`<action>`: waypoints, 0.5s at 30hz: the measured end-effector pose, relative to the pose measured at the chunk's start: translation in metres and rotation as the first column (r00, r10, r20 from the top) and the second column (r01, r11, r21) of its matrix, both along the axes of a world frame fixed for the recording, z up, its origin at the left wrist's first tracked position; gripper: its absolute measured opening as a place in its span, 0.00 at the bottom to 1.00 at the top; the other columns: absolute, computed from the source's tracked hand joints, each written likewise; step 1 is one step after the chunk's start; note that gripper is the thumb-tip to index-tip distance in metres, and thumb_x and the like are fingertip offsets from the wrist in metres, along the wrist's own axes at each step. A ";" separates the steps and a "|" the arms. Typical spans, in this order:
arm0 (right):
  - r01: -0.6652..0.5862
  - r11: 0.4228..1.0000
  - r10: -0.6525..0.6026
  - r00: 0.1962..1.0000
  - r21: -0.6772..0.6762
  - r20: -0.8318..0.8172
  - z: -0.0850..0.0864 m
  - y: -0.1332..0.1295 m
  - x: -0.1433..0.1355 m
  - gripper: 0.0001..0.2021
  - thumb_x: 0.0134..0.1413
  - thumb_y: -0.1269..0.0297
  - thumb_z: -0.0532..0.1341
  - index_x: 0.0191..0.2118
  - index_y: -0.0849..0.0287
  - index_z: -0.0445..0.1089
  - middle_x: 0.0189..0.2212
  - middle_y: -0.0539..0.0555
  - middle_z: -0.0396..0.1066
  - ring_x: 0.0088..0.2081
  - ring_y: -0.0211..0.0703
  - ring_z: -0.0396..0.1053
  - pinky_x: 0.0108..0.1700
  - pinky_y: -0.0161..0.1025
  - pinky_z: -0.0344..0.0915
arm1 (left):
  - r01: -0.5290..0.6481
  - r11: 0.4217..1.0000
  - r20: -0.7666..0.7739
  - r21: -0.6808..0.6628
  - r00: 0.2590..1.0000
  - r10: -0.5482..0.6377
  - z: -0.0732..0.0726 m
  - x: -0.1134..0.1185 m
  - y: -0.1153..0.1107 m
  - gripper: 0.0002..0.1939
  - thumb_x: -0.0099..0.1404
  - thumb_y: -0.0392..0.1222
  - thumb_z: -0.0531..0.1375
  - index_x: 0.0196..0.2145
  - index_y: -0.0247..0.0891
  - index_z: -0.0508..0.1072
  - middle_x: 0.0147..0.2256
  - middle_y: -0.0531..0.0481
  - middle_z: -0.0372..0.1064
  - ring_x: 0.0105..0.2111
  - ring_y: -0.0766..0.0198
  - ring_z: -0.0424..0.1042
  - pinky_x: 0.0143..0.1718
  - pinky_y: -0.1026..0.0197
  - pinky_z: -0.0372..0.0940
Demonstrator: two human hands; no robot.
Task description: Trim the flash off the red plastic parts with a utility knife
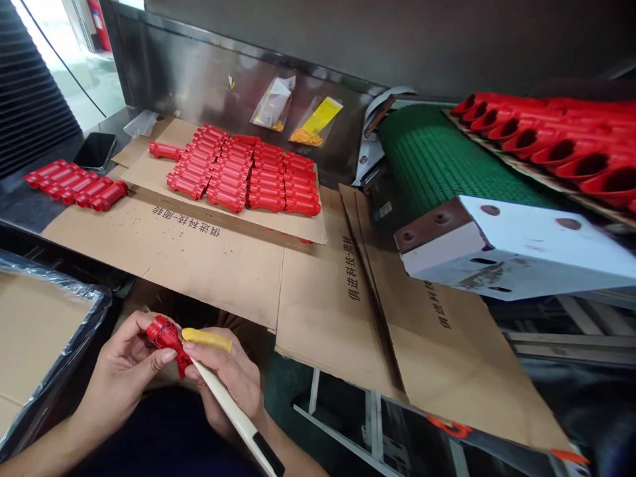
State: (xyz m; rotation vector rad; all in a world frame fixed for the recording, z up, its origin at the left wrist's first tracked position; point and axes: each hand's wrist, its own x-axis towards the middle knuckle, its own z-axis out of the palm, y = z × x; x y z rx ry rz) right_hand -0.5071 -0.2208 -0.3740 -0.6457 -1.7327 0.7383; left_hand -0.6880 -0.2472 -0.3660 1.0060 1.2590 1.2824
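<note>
And here the left hand (126,368) grips a ribbed red plastic tube (166,336) — the right hand (226,371), a yellow rubber cot (206,339) on one finger, holding a long cream-handled tool (231,411) against it — near the brown cardboard sheets (213,265).

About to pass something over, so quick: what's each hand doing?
Left hand: closed on the red part.
Right hand: closed around the cream-handled tool.

Left hand (132,364) and right hand (228,371) nearly meet, fingers curled, wrists bent inward, forearms angling outward below.
</note>
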 end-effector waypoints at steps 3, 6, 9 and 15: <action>-0.015 1.000 0.015 1.000 0.003 -0.017 0.000 0.000 0.000 0.18 0.64 0.79 0.63 0.58 0.61 0.72 0.47 0.61 0.78 0.50 0.48 0.76 0.52 0.47 0.77 | 0.009 1.000 0.002 0.012 1.000 -0.009 0.001 0.001 0.000 0.06 0.64 0.40 0.71 0.36 0.43 0.77 0.36 0.50 0.74 0.39 0.65 0.75 0.43 0.68 0.72; -0.013 1.000 0.013 1.000 0.004 -0.023 -0.001 0.000 0.000 0.19 0.64 0.78 0.62 0.58 0.61 0.72 0.47 0.61 0.78 0.50 0.48 0.76 0.52 0.47 0.77 | 0.012 1.000 0.008 0.014 1.000 -0.012 0.001 0.001 0.000 0.06 0.64 0.39 0.71 0.35 0.42 0.77 0.35 0.50 0.74 0.38 0.65 0.75 0.42 0.67 0.72; -0.013 1.000 0.013 1.000 -0.007 -0.024 -0.002 -0.001 0.000 0.19 0.64 0.79 0.62 0.58 0.61 0.72 0.47 0.61 0.78 0.50 0.48 0.76 0.51 0.47 0.77 | 0.017 1.000 -0.002 0.015 1.000 -0.017 0.002 0.002 0.001 0.06 0.64 0.39 0.71 0.35 0.43 0.77 0.35 0.50 0.74 0.38 0.65 0.75 0.42 0.67 0.73; 0.006 1.000 -0.006 1.000 -0.009 -0.021 -0.002 -0.004 -0.001 0.20 0.60 0.83 0.63 0.57 0.63 0.72 0.47 0.62 0.77 0.50 0.47 0.75 0.53 0.47 0.76 | 0.005 1.000 0.001 0.008 1.000 -0.005 0.001 0.004 0.002 0.06 0.63 0.40 0.72 0.35 0.43 0.78 0.35 0.50 0.74 0.38 0.64 0.75 0.42 0.67 0.73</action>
